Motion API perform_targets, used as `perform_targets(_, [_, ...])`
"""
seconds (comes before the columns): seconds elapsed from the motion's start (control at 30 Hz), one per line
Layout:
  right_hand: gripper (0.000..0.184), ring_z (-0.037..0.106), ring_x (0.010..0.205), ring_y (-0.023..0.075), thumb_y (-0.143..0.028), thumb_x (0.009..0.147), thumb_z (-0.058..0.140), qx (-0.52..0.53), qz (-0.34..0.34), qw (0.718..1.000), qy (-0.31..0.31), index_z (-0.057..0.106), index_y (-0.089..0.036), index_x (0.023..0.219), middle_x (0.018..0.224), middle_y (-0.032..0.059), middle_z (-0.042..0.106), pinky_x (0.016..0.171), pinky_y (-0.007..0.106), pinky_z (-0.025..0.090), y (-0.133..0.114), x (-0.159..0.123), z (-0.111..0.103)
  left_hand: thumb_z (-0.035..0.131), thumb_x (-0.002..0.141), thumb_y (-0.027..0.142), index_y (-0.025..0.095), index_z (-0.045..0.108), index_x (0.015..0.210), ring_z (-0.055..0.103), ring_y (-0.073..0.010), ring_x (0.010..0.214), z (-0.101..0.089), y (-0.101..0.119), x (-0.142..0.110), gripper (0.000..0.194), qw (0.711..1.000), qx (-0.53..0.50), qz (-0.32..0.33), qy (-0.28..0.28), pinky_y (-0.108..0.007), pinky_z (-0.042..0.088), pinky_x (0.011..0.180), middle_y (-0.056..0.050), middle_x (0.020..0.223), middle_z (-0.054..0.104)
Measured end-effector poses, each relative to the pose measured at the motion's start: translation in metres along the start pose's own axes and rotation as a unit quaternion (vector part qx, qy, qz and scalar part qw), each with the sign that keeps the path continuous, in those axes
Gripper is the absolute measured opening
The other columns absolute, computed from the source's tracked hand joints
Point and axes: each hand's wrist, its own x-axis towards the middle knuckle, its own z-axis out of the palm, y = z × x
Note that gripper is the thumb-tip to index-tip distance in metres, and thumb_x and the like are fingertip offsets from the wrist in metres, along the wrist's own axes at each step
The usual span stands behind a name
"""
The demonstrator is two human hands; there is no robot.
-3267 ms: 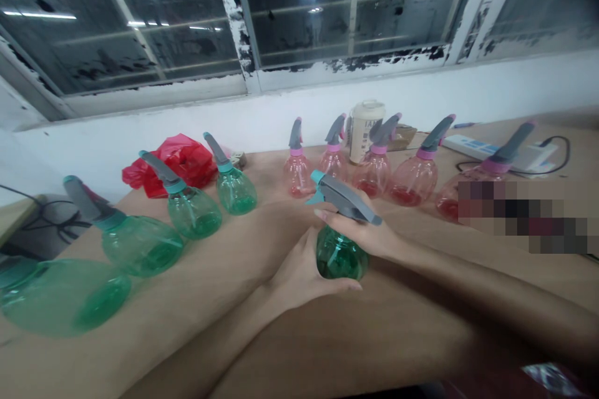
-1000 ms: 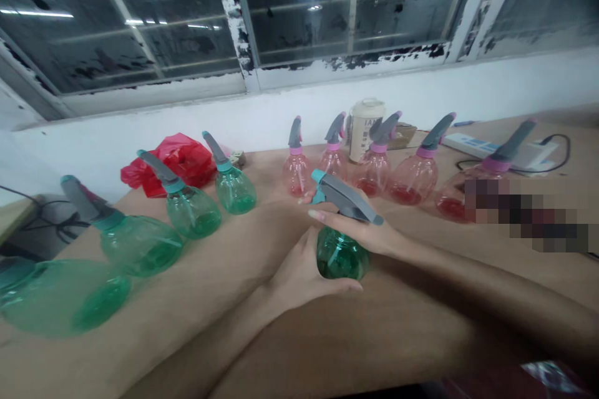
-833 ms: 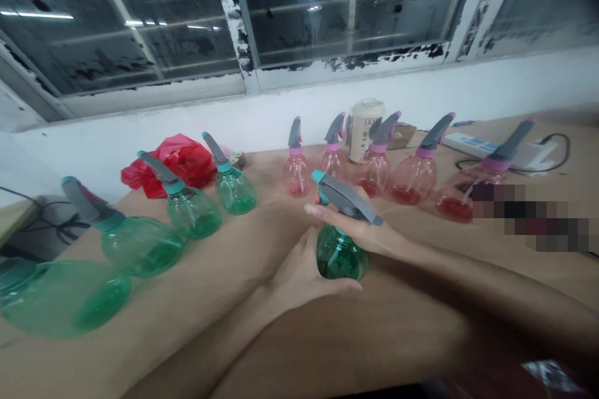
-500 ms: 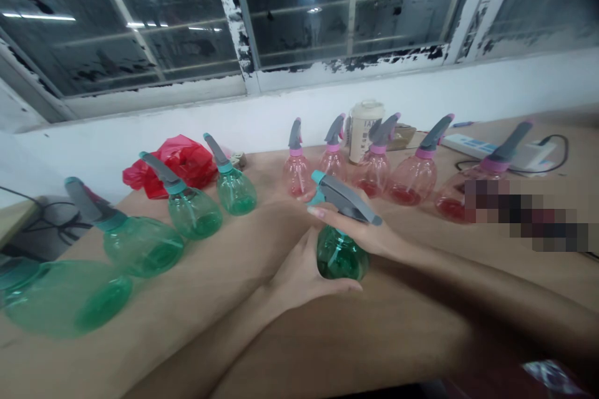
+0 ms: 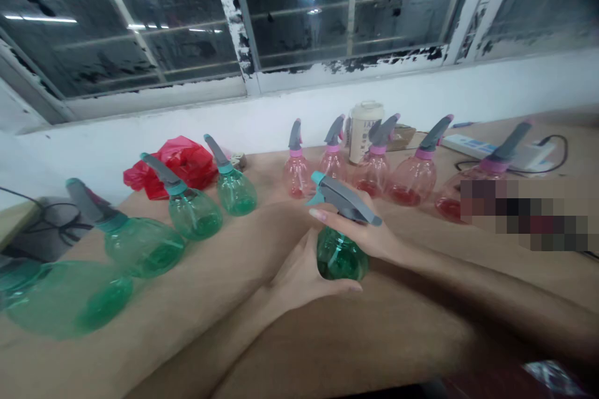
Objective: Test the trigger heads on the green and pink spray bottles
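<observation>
A green spray bottle point(image 5: 343, 255) with a grey and turquoise spray head point(image 5: 346, 196) is between my hands, low at the middle of the head view. My left hand point(image 5: 299, 274) wraps round the bottle's body, thumb along its near side. Around the neck, just under the spray head, my right hand point(image 5: 367, 230) is closed; some of its fingers are hidden behind the bottle. Green liquid shows in the lower part. The nozzle points to the left.
Several green spray bottles point(image 5: 194, 215) line the table's left side. Several pink ones point(image 5: 412, 181) stand at the back right, near a paper cup point(image 5: 365, 131) and a white power strip point(image 5: 472, 146). A red plastic bag point(image 5: 180, 162) lies by the wall.
The index finger of my right hand, stretched toward the trigger before, has drawn back out of sight. The bottle and my left hand stay in place.
</observation>
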Motion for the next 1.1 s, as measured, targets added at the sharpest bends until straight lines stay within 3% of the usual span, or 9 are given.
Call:
perform_targets(0.3, [0.030, 0.059, 0.064, 0.0118, -0.036, 0.077, 0.066, -0.004, -0.016, 1.000, -0.001, 0.062, -0.022, 0.104, 0.080, -0.0020, 0.066, 0.061, 0.027, 0.047, 0.004, -0.001, 0.001, 0.079, 0.060, 0.047, 0.027, 0.020, 0.142, 0.035, -0.0376, 0.131, 0.000, 0.000, 0.001, 0.103, 1.000, 0.002, 0.008, -0.009, -0.056, 0.035, 0.104, -0.013, 0.142, 0.037])
perform_targets(0.5, [0.030, 0.062, 0.076, 0.0147, -0.038, 0.077, 0.065, -0.013, -0.027, 1.000, 0.007, 0.063, -0.024, 0.104, 0.087, -0.0006, 0.068, 0.072, 0.030, 0.049, 0.005, -0.001, 0.001, 0.079, 0.060, 0.047, 0.026, 0.019, 0.142, 0.031, -0.0368, 0.134, 0.000, -0.002, 0.001, 0.104, 1.000, -0.002, 0.013, -0.010, -0.055, 0.033, 0.106, -0.013, 0.143, 0.036])
perform_targets(0.7, [0.029, 0.059, 0.065, 0.0121, -0.039, 0.077, 0.066, -0.023, -0.017, 1.000, 0.011, 0.063, -0.024, 0.101, 0.079, -0.0026, 0.066, 0.064, 0.027, 0.047, 0.004, -0.002, 0.001, 0.079, 0.060, 0.048, 0.026, 0.022, 0.142, 0.031, -0.0384, 0.133, 0.000, -0.001, 0.001, 0.102, 1.000, 0.000, 0.005, -0.006, -0.057, 0.034, 0.105, -0.013, 0.140, 0.040])
perform_targets(0.9, [0.034, 0.056, 0.065, 0.0125, -0.045, 0.074, 0.068, -0.037, -0.021, 0.998, 0.043, 0.061, -0.023, 0.100, 0.075, -0.0032, 0.062, 0.062, 0.028, 0.046, 0.003, 0.000, 0.003, 0.078, 0.062, 0.046, 0.026, 0.027, 0.140, 0.037, -0.0341, 0.131, -0.004, 0.000, 0.003, 0.095, 0.999, -0.025, 0.035, -0.003, -0.051, 0.034, 0.106, -0.011, 0.136, 0.046])
perform_targets(0.97, [0.038, 0.058, 0.069, 0.0144, -0.047, 0.073, 0.068, -0.062, -0.023, 0.997, 0.043, 0.059, -0.023, 0.101, 0.080, -0.0015, 0.064, 0.065, 0.030, 0.047, 0.009, -0.001, 0.004, 0.079, 0.061, 0.047, 0.026, 0.031, 0.137, 0.040, -0.0346, 0.129, -0.008, -0.007, 0.003, 0.093, 1.000, -0.020, 0.017, 0.014, -0.052, 0.035, 0.106, -0.011, 0.135, 0.047])
perform_targets(1.1, [0.054, 0.061, 0.094, 0.0237, -0.053, 0.070, 0.068, -0.163, -0.012, 0.987, -0.011, 0.054, -0.020, 0.111, 0.103, 0.0072, 0.064, 0.081, 0.040, 0.048, 0.029, -0.012, 0.010, 0.079, 0.059, 0.049, 0.022, 0.038, 0.130, 0.053, -0.0354, 0.114, -0.023, -0.026, 0.005, 0.087, 0.995, 0.002, -0.084, 0.059, -0.054, 0.043, 0.095, -0.013, 0.124, 0.055])
